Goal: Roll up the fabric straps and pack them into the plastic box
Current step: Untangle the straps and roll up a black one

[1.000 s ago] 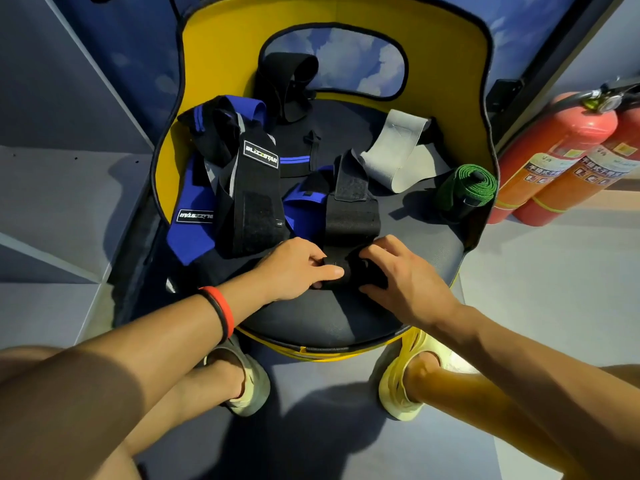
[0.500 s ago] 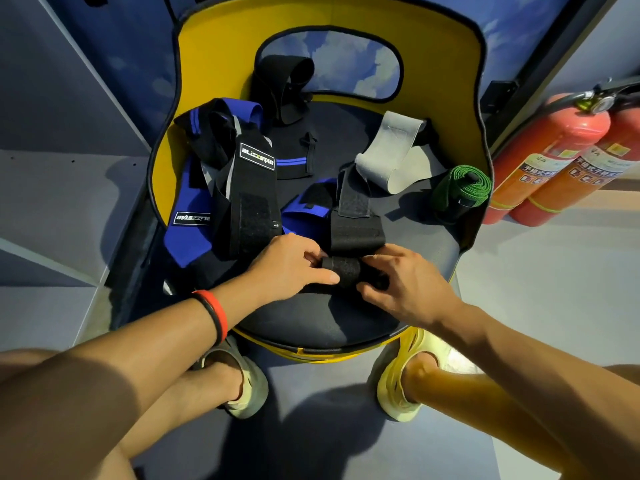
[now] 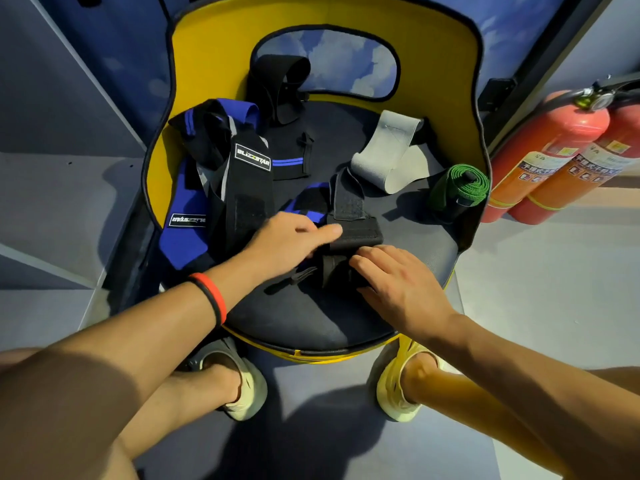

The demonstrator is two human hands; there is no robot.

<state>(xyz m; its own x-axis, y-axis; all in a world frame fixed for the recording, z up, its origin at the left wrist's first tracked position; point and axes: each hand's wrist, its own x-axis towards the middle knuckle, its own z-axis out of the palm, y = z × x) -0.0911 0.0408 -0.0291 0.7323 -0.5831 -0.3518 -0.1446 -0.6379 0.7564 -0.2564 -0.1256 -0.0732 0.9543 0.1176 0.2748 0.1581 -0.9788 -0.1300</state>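
Note:
A black fabric strap (image 3: pixel 349 216) lies on the dark seat of a yellow chair (image 3: pixel 311 317), its near end wound into a small roll (image 3: pixel 332 271). My left hand (image 3: pixel 287 240) presses on the strap from the left, index finger stretched across it. My right hand (image 3: pixel 398 285) holds the roll from the right. A loose thin tail (image 3: pixel 291 277) trails out to the left. Black and blue straps (image 3: pixel 221 188) are piled at the left. A grey strap (image 3: pixel 384 154) and a rolled green strap (image 3: pixel 460 185) lie at the right. No plastic box is in view.
The chair's yellow back (image 3: pixel 214 50) curves around the far side. Two red fire extinguishers (image 3: pixel 561 150) stand on the floor at the right. My feet in pale shoes (image 3: pixel 398 386) rest under the seat's front edge. A black neoprene piece (image 3: pixel 280 84) leans at the back.
The roll has shifted away from me along the strap and looks looser. My left hand has opened flatter over the strap, and a thin tail now shows at the left.

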